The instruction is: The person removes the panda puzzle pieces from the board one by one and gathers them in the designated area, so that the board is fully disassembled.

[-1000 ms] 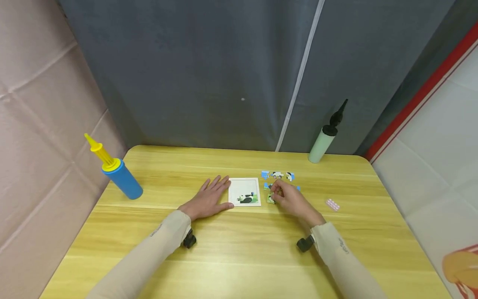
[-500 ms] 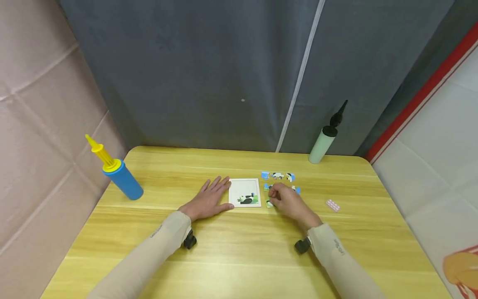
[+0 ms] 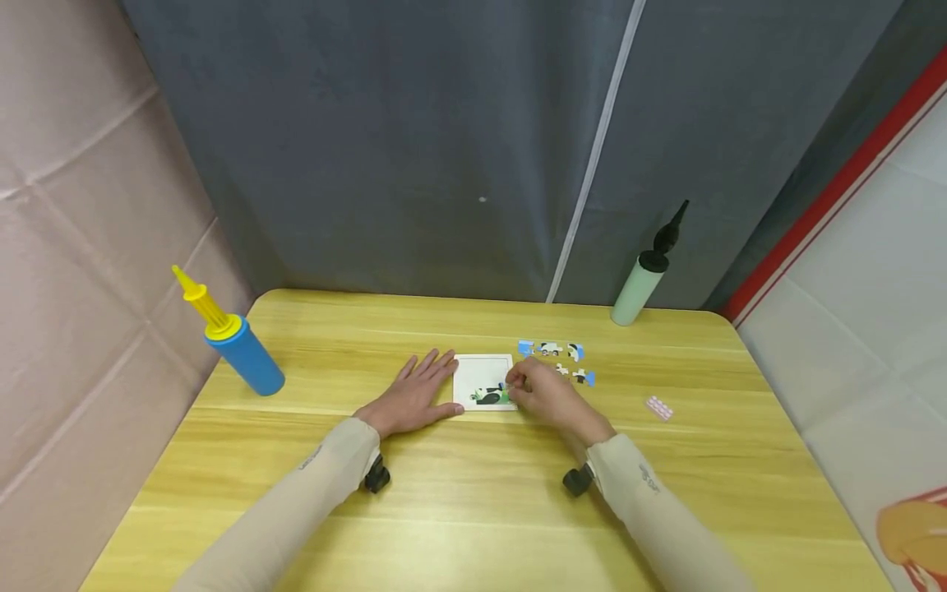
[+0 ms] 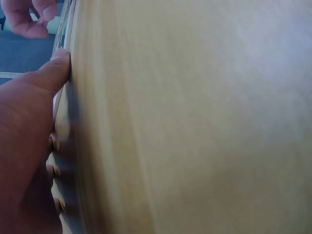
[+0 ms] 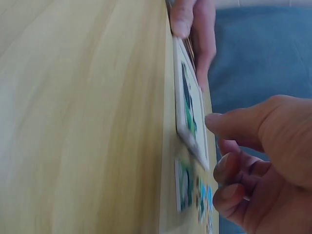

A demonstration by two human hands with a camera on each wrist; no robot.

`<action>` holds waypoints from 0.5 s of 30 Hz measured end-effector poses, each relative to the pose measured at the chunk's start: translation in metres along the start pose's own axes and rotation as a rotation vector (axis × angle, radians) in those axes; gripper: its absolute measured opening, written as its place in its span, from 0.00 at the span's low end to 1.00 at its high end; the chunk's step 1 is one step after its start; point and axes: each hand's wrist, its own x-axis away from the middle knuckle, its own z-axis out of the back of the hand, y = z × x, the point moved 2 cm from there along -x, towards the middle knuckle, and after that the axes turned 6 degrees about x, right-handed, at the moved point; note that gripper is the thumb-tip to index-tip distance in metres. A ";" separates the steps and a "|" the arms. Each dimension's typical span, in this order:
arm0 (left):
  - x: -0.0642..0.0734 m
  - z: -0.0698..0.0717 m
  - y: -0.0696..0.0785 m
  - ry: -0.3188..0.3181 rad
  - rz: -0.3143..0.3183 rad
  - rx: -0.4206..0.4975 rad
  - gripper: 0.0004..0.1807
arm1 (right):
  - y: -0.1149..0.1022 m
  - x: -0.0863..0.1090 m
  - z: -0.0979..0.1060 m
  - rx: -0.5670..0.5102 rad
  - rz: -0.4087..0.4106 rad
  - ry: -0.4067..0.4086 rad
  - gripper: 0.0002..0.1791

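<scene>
A small white square puzzle tray [image 3: 473, 370] lies mid-table, with panda-and-green puzzle pieces [image 3: 488, 395] fitted along its lower right part. My left hand [image 3: 414, 399] rests flat with spread fingers, index and thumb tips against the tray's left side. At the tray's right edge hovers my right hand [image 3: 547, 399], fingers curled and thumb close to the index finger; I cannot tell whether a piece is between them. The right wrist view shows a green-and-white puzzle piece [image 5: 183, 185] on the table just past the tray. Part of the loose pieces is hidden by the right hand in the head view.
Several loose puzzle pieces [image 3: 550, 349] lie in rows right of the tray. Farther right is a pink studded block [image 3: 659, 407]. A blue-and-yellow hand pump [image 3: 247, 353] stands at the left, a pale green pump [image 3: 638, 288] at the back right before a grey curtain [image 3: 399, 164].
My right hand has moved left, from over the loose pieces to the tray's right edge, uncovering pieces in the second row. The left hand has stayed in place.
</scene>
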 end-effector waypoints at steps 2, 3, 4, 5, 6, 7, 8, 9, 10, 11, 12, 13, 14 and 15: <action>0.000 -0.001 -0.001 0.000 0.002 0.000 0.48 | -0.006 -0.004 -0.005 0.013 0.011 -0.024 0.05; 0.000 -0.001 -0.001 -0.001 0.003 -0.002 0.48 | -0.009 -0.006 -0.007 0.022 0.015 -0.037 0.06; 0.000 -0.001 -0.001 -0.002 0.004 -0.002 0.48 | -0.011 -0.008 -0.009 0.034 0.014 -0.052 0.06; 0.001 -0.001 0.000 -0.001 0.003 -0.002 0.48 | -0.013 -0.010 -0.011 0.041 0.014 -0.066 0.07; 0.000 -0.001 -0.001 -0.001 0.003 -0.002 0.48 | -0.015 -0.011 -0.013 0.054 0.015 -0.082 0.07; 0.000 -0.001 -0.001 -0.001 0.003 -0.004 0.48 | -0.016 -0.013 -0.014 0.062 0.015 -0.096 0.08; 0.000 -0.001 0.000 -0.002 0.004 -0.005 0.48 | -0.018 -0.014 -0.015 0.073 0.015 -0.110 0.08; 0.000 -0.001 0.000 -0.004 0.006 -0.005 0.48 | -0.019 -0.015 -0.016 0.090 0.016 -0.121 0.09; 0.001 0.000 0.000 -0.005 0.008 -0.005 0.48 | -0.020 -0.016 -0.016 0.101 0.016 -0.131 0.09; 0.001 0.000 0.000 -0.006 0.009 -0.004 0.48 | -0.021 -0.016 -0.016 0.109 0.016 -0.136 0.09; 0.001 0.000 0.000 -0.008 0.011 -0.005 0.48 | -0.021 -0.017 -0.016 0.117 0.015 -0.144 0.09; 0.001 0.001 0.000 -0.010 0.013 -0.006 0.48 | -0.022 -0.018 -0.016 0.118 0.014 -0.151 0.09; 0.001 0.001 0.000 -0.010 0.014 0.001 0.48 | -0.023 -0.019 -0.015 0.117 0.012 -0.159 0.09; 0.001 0.001 0.000 -0.009 0.014 0.001 0.48 | -0.023 -0.020 -0.015 0.111 0.010 -0.168 0.09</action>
